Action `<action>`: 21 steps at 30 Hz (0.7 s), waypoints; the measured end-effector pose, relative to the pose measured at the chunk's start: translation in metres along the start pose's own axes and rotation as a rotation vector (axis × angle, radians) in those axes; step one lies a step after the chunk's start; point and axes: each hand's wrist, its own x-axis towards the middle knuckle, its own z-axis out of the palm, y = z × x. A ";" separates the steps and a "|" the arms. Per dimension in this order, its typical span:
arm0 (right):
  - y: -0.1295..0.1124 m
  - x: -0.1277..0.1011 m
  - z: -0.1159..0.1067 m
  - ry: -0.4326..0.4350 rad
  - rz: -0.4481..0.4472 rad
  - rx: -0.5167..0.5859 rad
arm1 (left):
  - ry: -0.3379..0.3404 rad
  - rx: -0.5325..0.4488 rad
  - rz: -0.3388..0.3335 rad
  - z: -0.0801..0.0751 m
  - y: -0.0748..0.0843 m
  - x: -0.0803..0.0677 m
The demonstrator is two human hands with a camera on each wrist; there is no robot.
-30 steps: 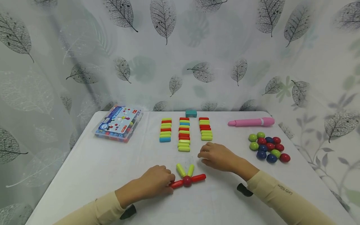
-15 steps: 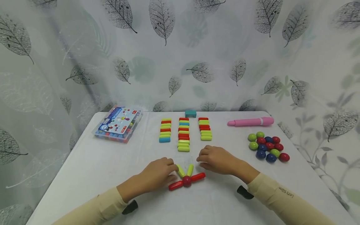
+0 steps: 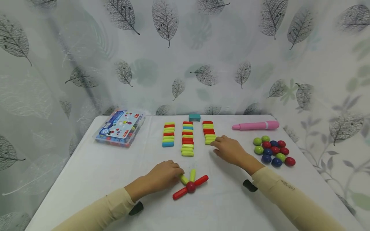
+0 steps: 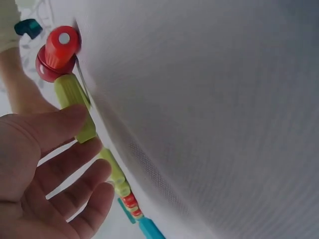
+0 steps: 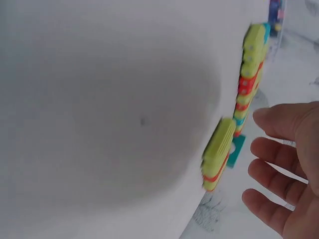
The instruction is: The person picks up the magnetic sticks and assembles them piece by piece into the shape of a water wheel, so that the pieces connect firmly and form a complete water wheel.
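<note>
A small figure lies at the front middle of the white table (image 3: 95,173): a red ball (image 3: 190,186) with two red sticks (image 3: 180,193) and two green sticks (image 3: 192,175) fanning out. My left hand (image 3: 174,173) rests beside it, and its thumb (image 4: 60,124) touches the left green stick (image 4: 82,117) while the fingers stay loose. My right hand (image 3: 216,144) lies flat farther back. Its straight fingers (image 5: 279,159) reach the lowest green piece of the right column of coloured sticks (image 3: 209,133) and hold nothing.
Two more columns of sticks (image 3: 187,139) lie left of that one, with a teal block (image 3: 194,117) behind. Several coloured balls (image 3: 273,150) sit at the right, a pink pen-shaped toy (image 3: 255,125) behind them. A clear toy box (image 3: 119,128) stands at the back left.
My right hand slid back and right to the foot of the right stick column. The left hand shifted onto the left green stick, and the ball-and-stick figure turned slightly, so its red sticks slant.
</note>
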 end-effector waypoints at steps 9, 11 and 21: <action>0.027 0.025 0.011 -0.090 0.127 0.008 | 0.009 -0.002 0.008 0.004 -0.005 -0.003; 0.029 0.028 0.012 -0.111 0.133 0.015 | 0.010 0.001 0.011 0.004 -0.005 -0.004; 0.024 0.040 0.020 -0.155 0.106 0.008 | 0.002 0.016 0.016 0.003 -0.004 -0.007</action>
